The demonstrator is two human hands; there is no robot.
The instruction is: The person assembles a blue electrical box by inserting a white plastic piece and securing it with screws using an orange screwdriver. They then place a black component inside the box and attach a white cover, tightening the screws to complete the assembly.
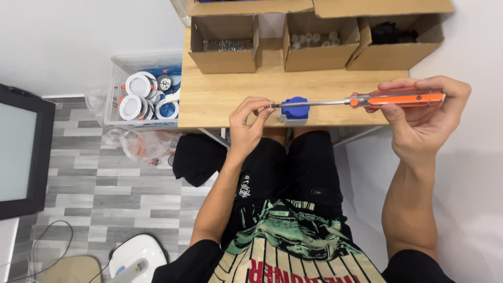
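My right hand (pixel 419 118) grips the orange handle of a screwdriver (pixel 367 99) held level over the wooden table (pixel 220 97). Its metal shaft points left. My left hand (pixel 249 120) pinches the shaft's tip, possibly with a small screw that is too tiny to make out. Just behind the tip, a blue and white plastic part (pixel 294 109) sits at the table's front edge, right of my left fingers.
Three open cardboard boxes stand at the back: one with metal screws (pixel 224 47), one with white pieces (pixel 319 42), one with black parts (pixel 395 39). A clear bin (pixel 144 94) of round white lamps sits on the floor left of the table, beside plastic bags.
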